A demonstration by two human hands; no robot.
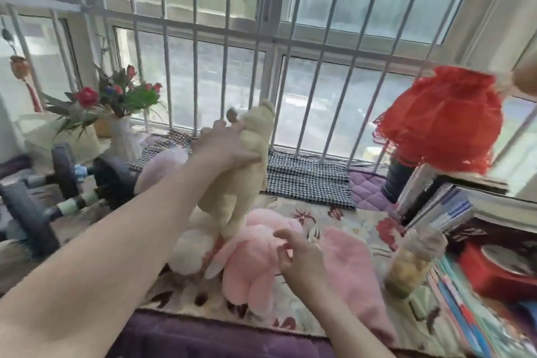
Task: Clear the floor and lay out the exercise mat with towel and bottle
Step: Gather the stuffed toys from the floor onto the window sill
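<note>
My left hand [225,147] grips a cream plush toy [247,183] near its head and holds it upright over the window ledge. Below it a pink plush toy [250,261] lies on the floral blanket [348,221]. My right hand [299,259] hovers over the pink plush with fingers spread and loosely curled, holding nothing. A pink fluffy cloth [354,273] lies to the right of that hand. No exercise mat or bottle shows in this view.
Dumbbells [72,183] rest at the left beside a vase of red flowers [122,113]. A checked cloth [305,180] lies by the barred window [290,38]. At the right stand a red lamp [441,116], stacked books [453,206] and a glass jar [412,261].
</note>
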